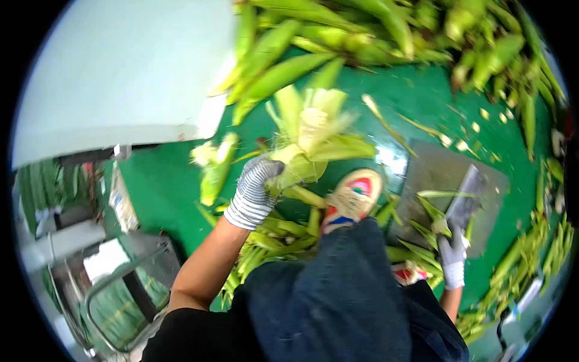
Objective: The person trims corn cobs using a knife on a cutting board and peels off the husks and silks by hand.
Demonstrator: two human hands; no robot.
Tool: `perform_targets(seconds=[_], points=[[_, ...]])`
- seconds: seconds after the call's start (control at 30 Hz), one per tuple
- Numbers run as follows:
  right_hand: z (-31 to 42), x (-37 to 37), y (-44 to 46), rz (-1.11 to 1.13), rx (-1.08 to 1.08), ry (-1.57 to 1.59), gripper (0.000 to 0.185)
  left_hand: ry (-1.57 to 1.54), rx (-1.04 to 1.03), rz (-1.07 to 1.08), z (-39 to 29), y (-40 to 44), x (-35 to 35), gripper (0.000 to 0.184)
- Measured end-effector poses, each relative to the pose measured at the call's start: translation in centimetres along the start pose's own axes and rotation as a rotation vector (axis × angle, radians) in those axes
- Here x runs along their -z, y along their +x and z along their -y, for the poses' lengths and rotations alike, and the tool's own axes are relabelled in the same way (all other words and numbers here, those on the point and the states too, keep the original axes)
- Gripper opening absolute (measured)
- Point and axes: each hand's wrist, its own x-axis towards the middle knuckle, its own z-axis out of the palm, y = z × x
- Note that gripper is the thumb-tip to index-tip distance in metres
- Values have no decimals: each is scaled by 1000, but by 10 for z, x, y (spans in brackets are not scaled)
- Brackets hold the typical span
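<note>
My left hand [258,183], in a striped grey-and-white glove, grips an ear of corn [312,127] whose green husk is peeled outward around the pale cob. My right hand [452,252], gloved in grey and white, is closed at the lower right around the handle end of a broad-bladed knife [467,196]; the handle itself is hidden. The blade lies over a dark grey board [422,172] on the green floor. Cut husk pieces [431,211] lie on the board beside the blade.
Unpeeled corn [374,30] is heaped along the top. Another ear [218,169] lies left of my left hand. Loose husks [518,265] spread at right and around my shoes [353,199]. A white panel [120,72] fills the upper left; a metal-framed chair [126,301] stands lower left.
</note>
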Motion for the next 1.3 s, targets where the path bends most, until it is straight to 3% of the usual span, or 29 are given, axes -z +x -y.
perform_targets(seconds=[0.07,0.1,0.2,0.33,0.37,0.5,0.6,0.63,0.7,0.73,0.77,0.8,0.87,0.93,0.97,1.0,1.03,1.07,1.1,1.13,1.2,1.27,1.3], points=[[23,0,-8,64,-105,192,44,-228,38,-242,-34,-23,26,28],[29,-4,-13,76,-63,186,43,-196,46,-334,-44,-25,56,38],[59,-1,-21,173,-90,180,39,-239,-43,-565,-60,-24,120,25],[70,0,-30,288,-146,106,35,46,-121,-871,-75,-1,201,19],[66,-6,-29,243,-28,82,34,152,-112,-919,-81,6,206,20],[82,3,-33,310,-181,119,32,353,-155,-864,-98,35,200,23],[73,3,-32,231,-139,67,29,572,-429,-596,-97,52,136,25],[60,2,-29,177,-107,8,28,1137,-612,-355,-90,71,139,21],[46,3,-18,40,-177,-240,36,1211,-519,-181,-55,118,102,17],[36,5,-13,-34,-216,-454,41,1288,-397,-178,-43,119,61,28],[18,6,-12,-140,-254,-570,47,1536,-466,-85,-28,141,44,51],[-5,5,-12,-245,-295,-684,54,1669,-291,-117,-17,154,13,72],[-48,-2,-9,-269,-616,-758,65,1884,-162,-232,22,194,-15,82],[-102,-6,-23,-101,-697,-501,69,1704,-222,-172,17,196,-29,79],[-148,-27,-42,-346,-381,-613,68,1518,-81,-111,15,191,-34,77],[-119,-22,-39,-350,-438,-514,55,1356,-138,-102,28,185,-26,68],[-128,-23,-39,-368,-357,-511,46,951,-100,-19,51,184,-6,57],[-98,-18,-33,-330,-511,-438,42,598,-37,16,46,150,-29,49],[-67,-5,-28,-254,-584,-367,43,401,-112,82,58,142,-20,50],[-68,-1,-25,-221,-668,-360,43,150,-2,90,68,143,-12,56],[-87,4,-22,-277,-556,-155,47,113,-73,233,37,100,-77,62],[-102,7,-14,-146,-603,-84,44,146,-175,337,30,90,-117,64],[-116,9,-17,-86,-559,139,40,53,-126,388,32,87,-136,63]])
